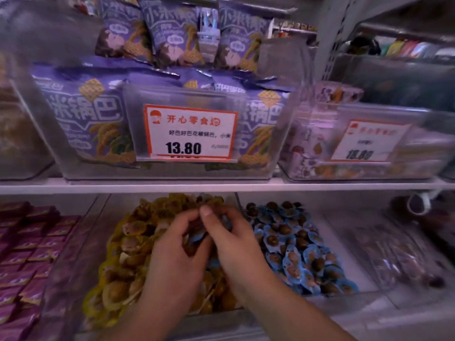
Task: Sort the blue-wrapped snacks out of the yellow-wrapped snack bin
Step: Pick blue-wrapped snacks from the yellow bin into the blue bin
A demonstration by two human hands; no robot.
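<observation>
Left hand [172, 252] and right hand [236, 247] pinching small blue-wrapped snacks [197, 236] over clear yellow-wrapped snack bin [118, 274]; advisably lifting only blue ones, rightward of it

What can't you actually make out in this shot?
- Head view: how many blue-wrapped snacks are held; the left hand and right hand cover them.
- Right price tag: text blurred.
- Far-right bin: contents blurred.
- Yellow-wrapped snack bin: the forearms hide its front.
</observation>
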